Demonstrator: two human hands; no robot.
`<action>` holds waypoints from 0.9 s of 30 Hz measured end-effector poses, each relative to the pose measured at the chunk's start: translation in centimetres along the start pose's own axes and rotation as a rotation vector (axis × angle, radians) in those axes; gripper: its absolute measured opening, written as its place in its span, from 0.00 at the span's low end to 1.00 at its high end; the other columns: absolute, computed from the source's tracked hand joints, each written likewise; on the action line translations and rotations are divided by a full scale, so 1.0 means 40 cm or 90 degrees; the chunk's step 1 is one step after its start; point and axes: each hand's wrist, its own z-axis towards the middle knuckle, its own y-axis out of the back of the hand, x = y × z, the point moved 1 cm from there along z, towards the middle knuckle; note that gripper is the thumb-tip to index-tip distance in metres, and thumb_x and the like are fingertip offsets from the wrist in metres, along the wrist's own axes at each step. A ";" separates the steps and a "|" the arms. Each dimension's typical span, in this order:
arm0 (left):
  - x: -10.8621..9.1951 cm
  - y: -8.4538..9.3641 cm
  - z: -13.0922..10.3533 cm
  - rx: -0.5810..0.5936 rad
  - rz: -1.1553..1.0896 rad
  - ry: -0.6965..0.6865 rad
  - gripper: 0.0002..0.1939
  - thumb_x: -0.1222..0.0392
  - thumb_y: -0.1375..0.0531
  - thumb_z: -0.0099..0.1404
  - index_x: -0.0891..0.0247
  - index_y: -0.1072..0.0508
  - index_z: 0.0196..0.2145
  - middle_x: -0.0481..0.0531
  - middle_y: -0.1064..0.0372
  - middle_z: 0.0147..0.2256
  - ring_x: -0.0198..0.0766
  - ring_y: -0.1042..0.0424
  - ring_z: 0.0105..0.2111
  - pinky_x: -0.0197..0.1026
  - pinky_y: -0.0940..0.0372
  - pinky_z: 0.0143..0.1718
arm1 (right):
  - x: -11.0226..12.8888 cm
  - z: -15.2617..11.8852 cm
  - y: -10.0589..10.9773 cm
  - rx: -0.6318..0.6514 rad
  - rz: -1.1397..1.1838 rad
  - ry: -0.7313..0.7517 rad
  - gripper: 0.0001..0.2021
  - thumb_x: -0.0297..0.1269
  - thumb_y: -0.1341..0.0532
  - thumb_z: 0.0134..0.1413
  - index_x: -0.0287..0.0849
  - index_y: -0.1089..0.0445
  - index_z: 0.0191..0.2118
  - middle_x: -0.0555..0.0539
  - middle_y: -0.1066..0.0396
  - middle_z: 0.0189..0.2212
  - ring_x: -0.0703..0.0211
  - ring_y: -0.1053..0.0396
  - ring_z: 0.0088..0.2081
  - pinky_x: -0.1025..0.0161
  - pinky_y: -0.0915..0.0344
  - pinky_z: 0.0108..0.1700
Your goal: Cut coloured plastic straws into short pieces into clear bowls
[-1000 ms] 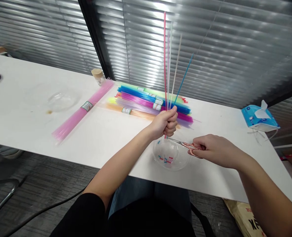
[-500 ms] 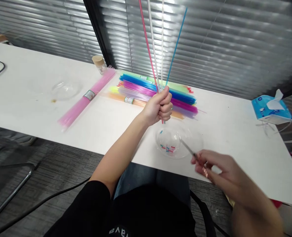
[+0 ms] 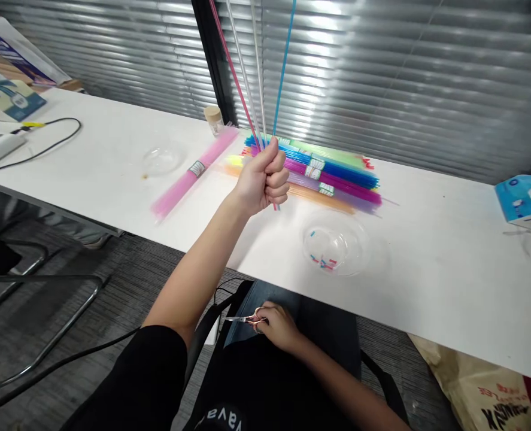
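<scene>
My left hand (image 3: 265, 179) is closed in a fist around several long thin straws (image 3: 282, 69), red, whitish and blue. They fan out upward above the fist, and their short lower ends poke out beneath it. Low over my lap, my right hand (image 3: 279, 326) grips a pair of small scissors (image 3: 246, 318) by the handles, with the blades pointing left and looking closed. On the table right of my left hand sits a clear plastic dish (image 3: 355, 269) with small cut red and blue straw pieces (image 3: 323, 262) inside.
Behind my left fist lie bundles of coloured straws (image 3: 359, 179); a pink bundle (image 3: 179, 194) lies to the left. Beyond it stand a clear lid-like dish (image 3: 161, 160) and a corked jar (image 3: 214, 120). A tissue box (image 3: 521, 200) is at the right, a cable (image 3: 61, 142) at far left.
My right hand with the scissors has moved from beside the dish down and left to my lap. The view has turned left. My left hand still holds the straws.
</scene>
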 end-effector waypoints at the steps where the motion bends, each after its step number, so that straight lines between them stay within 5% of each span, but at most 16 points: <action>1: 0.001 0.000 -0.006 -0.006 -0.004 0.002 0.29 0.43 0.56 0.70 0.63 0.50 0.17 0.40 0.64 0.15 0.24 0.56 0.10 0.29 0.61 0.12 | -0.001 0.008 -0.015 -0.002 -0.019 0.000 0.04 0.31 0.38 0.52 0.43 0.26 0.29 0.50 0.28 0.36 0.60 0.34 0.40 0.64 0.45 0.42; 8: 0.002 0.001 -0.026 -0.004 -0.021 0.013 0.29 0.42 0.54 0.70 0.62 0.50 0.17 0.40 0.64 0.15 0.25 0.56 0.10 0.29 0.62 0.13 | -0.018 0.034 -0.071 -0.005 -0.111 0.008 0.05 0.40 0.35 0.51 0.47 0.24 0.33 0.49 0.28 0.37 0.53 0.36 0.45 0.55 0.51 0.48; 18: 0.006 -0.002 -0.018 0.048 0.034 0.000 0.28 0.44 0.55 0.70 0.62 0.52 0.18 0.39 0.64 0.15 0.26 0.56 0.10 0.30 0.59 0.13 | -0.020 -0.017 -0.038 -0.101 0.025 -0.001 0.06 0.28 0.42 0.53 0.41 0.30 0.27 0.47 0.29 0.33 0.57 0.33 0.39 0.61 0.41 0.43; 23: 0.002 -0.021 -0.005 0.034 0.004 0.007 0.27 0.45 0.56 0.71 0.62 0.53 0.18 0.39 0.65 0.15 0.26 0.56 0.10 0.30 0.60 0.13 | 0.005 -0.190 0.061 -0.179 0.159 -0.006 0.12 0.31 0.45 0.56 0.42 0.42 0.22 0.49 0.36 0.26 0.60 0.33 0.31 0.66 0.37 0.33; 27: 0.033 -0.048 0.036 0.075 0.008 0.008 0.28 0.43 0.57 0.70 0.62 0.54 0.17 0.39 0.65 0.15 0.26 0.57 0.10 0.30 0.58 0.14 | 0.085 -0.295 0.250 -0.336 0.363 0.014 0.08 0.38 0.45 0.58 0.43 0.37 0.29 0.48 0.36 0.32 0.61 0.35 0.29 0.67 0.37 0.27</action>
